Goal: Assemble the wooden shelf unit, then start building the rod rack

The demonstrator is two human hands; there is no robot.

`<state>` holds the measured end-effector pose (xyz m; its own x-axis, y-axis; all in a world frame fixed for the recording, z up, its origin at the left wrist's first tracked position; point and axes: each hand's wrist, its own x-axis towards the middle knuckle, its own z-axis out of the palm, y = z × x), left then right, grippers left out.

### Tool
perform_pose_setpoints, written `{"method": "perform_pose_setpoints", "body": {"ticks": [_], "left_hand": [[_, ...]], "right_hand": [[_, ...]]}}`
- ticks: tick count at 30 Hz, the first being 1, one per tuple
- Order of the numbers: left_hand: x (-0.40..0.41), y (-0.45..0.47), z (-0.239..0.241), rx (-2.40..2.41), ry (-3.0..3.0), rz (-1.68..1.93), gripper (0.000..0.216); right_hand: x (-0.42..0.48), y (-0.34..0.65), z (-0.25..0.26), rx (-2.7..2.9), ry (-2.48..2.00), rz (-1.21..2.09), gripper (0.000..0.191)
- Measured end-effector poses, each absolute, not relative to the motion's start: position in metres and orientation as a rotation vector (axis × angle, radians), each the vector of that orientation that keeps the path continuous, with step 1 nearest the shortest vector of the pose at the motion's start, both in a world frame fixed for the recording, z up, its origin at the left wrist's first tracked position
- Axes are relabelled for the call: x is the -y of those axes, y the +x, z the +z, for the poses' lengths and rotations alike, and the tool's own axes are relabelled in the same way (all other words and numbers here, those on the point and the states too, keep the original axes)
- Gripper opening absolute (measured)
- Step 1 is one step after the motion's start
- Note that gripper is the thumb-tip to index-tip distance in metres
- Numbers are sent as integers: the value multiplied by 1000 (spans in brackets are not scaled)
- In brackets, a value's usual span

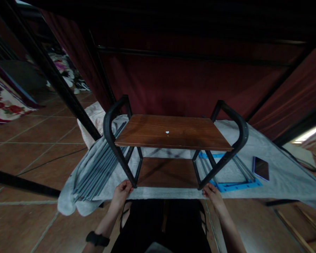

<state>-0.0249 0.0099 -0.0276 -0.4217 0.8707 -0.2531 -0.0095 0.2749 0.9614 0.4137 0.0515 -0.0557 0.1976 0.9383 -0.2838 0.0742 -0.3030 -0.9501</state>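
A small two-tier rack stands upright in front of me, with a brown wooden top board [173,133], a lower board [167,172] and a black metal frame [111,131] with rounded ends. A small white heart-shaped mark [167,132] is on the top board. At the front left bottom corner, my left hand [123,190] has its fingers closed on the frame. My right hand [212,193] pinches the front right bottom corner. Parts of the fingertips are hidden against the frame.
A grey cloth [158,192] covers the bench under the rack. Grey rods [100,172] lie in a bundle at left. To the right are a blue-edged frame with grey bars [239,187] and a phone [261,168]. Black metal posts [52,77] and a maroon curtain [173,84] surround it.
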Motion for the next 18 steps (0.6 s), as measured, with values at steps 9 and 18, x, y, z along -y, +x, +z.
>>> {"method": "perform_pose_setpoints", "body": {"ticks": [9, 18], "left_hand": [[2, -27, -35, -1638, 735, 1299, 61], [-13, -23, -22, -1651, 776, 1299, 57]], "right_hand": [[-80, 417, -63, 995, -1662, 1297, 29], [-46, 414, -51, 993, -1576, 1241, 34]]}}
